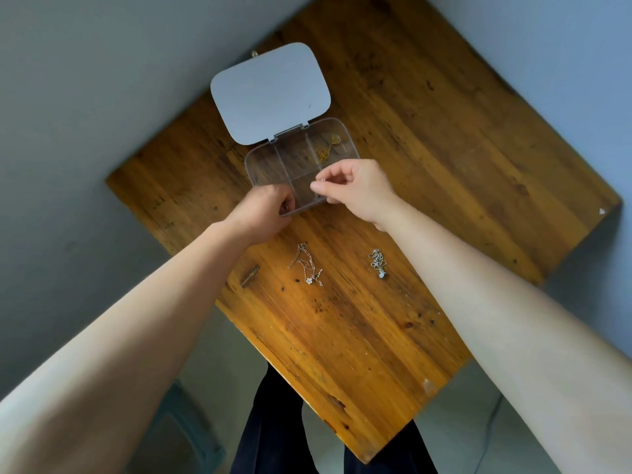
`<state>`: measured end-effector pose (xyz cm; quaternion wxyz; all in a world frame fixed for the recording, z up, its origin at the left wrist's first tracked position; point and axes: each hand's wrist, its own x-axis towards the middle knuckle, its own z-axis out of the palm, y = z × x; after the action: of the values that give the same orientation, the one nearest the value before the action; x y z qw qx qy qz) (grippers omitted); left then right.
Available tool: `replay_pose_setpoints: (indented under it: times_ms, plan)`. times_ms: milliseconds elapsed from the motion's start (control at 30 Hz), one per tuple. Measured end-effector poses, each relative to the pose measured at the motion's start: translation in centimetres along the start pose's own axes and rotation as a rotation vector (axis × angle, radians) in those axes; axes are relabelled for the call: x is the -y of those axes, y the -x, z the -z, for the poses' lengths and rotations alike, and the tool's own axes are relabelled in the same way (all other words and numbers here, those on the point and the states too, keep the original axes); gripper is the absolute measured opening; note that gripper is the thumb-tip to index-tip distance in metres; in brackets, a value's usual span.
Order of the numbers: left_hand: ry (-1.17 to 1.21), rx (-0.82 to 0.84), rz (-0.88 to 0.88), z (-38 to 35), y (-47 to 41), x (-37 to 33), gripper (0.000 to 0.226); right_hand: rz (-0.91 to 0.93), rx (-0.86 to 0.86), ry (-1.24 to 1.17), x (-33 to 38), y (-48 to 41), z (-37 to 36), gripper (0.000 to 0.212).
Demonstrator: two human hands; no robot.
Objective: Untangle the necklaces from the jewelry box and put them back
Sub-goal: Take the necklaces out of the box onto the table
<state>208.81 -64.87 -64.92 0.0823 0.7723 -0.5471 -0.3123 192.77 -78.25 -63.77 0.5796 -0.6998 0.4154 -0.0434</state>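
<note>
A clear plastic jewelry box (266, 162) lies open on the wooden table (427, 159), its grey lid (270, 92) folded back. A gold necklace (325, 150) lies in its far right compartment. My right hand (355, 191) pinches a thin silver chain over the box's near compartment. My left hand (265, 208) is closed at the box's near left corner; what it holds is hidden. Nearer to me, a rose-gold necklace with a flower charm (306, 265) and a bunched silver necklace (378, 263) lie on the table.
The table stands cornerwise against grey walls. Its near edges drop to a pale floor, where my dark trouser legs (270, 429) show. A greyish stool (184, 429) sits at the lower left.
</note>
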Motion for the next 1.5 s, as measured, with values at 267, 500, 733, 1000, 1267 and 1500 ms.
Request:
replay_pose_setpoints:
  times_ms: [267, 500, 733, 1000, 1267, 1500]
  plan:
    - [0.144, -0.017, 0.045, 1.8, 0.3, -1.5, 0.016, -0.158, -0.25, -0.335, 0.5, 1.1, 1.0, 0.012]
    - [0.247, -0.216, 0.103, 3.7, 1.8, -3.1, 0.009, -0.185, -0.264, -0.483, 2.8, 2.6, 1.3, 0.019]
    - [0.668, -0.478, 0.129, 6.2, 4.6, -7.3, 0.004, -0.064, -0.299, -0.603, 7.3, 6.6, 3.4, 0.02]
    - [0.988, -0.5, 0.062, 7.4, 7.1, -12.9, 0.003, 0.103, -0.37, -0.619, 9.5, 12.2, 7.7, 0.015]
    - [0.924, -0.332, 0.187, 0.3, 6.9, -13.3, 0.002, 0.049, -0.459, -0.481, 5.1, 14.0, 8.5, 0.009]
    - [0.524, -0.121, 0.339, -7.1, 7.5, -10.6, 0.013, -0.223, -0.438, -0.164, -3.4, 13.2, 6.1, 0.017]
